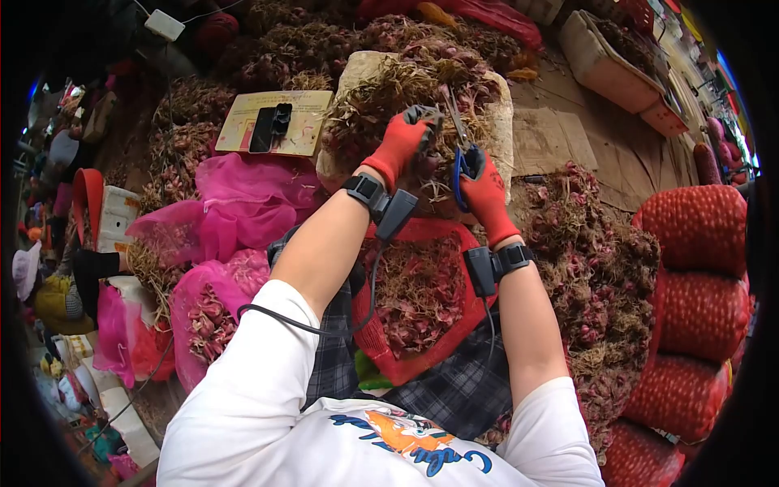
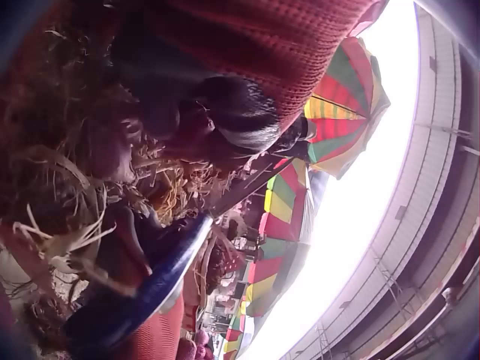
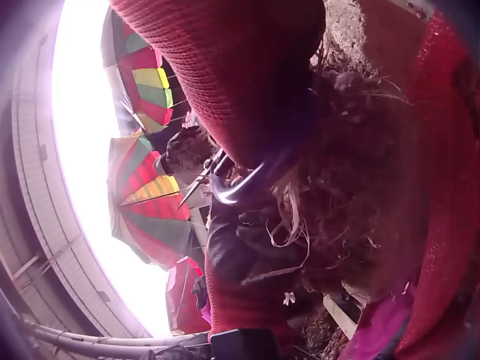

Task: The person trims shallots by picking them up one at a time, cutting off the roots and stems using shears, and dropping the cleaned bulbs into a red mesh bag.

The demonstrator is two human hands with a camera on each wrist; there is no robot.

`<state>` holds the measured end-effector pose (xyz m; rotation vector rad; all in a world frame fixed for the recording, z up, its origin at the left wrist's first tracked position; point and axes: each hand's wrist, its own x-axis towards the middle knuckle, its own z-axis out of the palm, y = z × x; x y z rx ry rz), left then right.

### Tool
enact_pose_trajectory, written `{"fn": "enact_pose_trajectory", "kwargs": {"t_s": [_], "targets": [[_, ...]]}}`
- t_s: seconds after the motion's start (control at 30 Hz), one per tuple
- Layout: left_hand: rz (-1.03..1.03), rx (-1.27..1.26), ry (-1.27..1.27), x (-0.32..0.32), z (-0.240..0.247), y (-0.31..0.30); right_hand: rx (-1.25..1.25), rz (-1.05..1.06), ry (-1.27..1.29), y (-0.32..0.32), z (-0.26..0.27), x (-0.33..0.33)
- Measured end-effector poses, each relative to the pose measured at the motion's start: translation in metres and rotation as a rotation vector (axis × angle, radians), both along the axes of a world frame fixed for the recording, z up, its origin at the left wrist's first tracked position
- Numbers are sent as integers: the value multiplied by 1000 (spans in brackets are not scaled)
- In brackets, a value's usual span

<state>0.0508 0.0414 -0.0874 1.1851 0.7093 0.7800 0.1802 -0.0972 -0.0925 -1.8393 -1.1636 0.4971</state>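
Note:
Both hands wear red gloves with dark palms and fingers. My right hand [image 1: 484, 187] grips the blue-handled scissors [image 1: 458, 177], whose metal blades are parted and point away over the heap. The scissors' pivot and blue handle [image 2: 169, 277] show in the left wrist view. To the left of the blades, my left hand [image 1: 403, 140] curls its fingers around a shallot; a bit of purplish skin [image 2: 196, 124] shows between the dark fingers. Under both hands lies a heap of shallots [image 1: 422, 73] with dry stalks and roots, on a pale foam block [image 1: 499, 154].
A red mesh bag [image 1: 389, 367] of shallots stands open below the hands. Loose shallots [image 1: 596, 284] spread at right, beside stacked full red sacks [image 1: 702, 308]. At left are a phone [image 1: 262, 130] on a yellow box [image 1: 304, 109] and pink mesh bags [image 1: 251, 195].

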Motion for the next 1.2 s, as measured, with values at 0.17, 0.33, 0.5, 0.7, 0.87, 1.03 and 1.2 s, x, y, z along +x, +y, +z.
{"fn": "enact_pose_trajectory", "kwargs": {"t_s": [0.17,0.33,0.5,0.7,0.87,1.03,1.2], "targets": [[-3,-307,-15,-40,44,17,-286,-73,-56,-18,-47,22],[-83,-287,-54,-46,43,16,9,-121,554,-17,-7,12],[-223,-390,-294,-29,33,6,-66,153,1182,-42,76,-6],[-178,-415,-289,-22,36,-1,-155,430,1617,-51,54,-17],[-190,-347,-277,-19,17,9,-190,400,1704,-50,54,-16],[-116,-412,-300,-17,35,-1,-247,322,1684,-58,67,-24],[-90,-352,-298,-13,28,-2,-228,277,1712,-55,63,-25]]}}
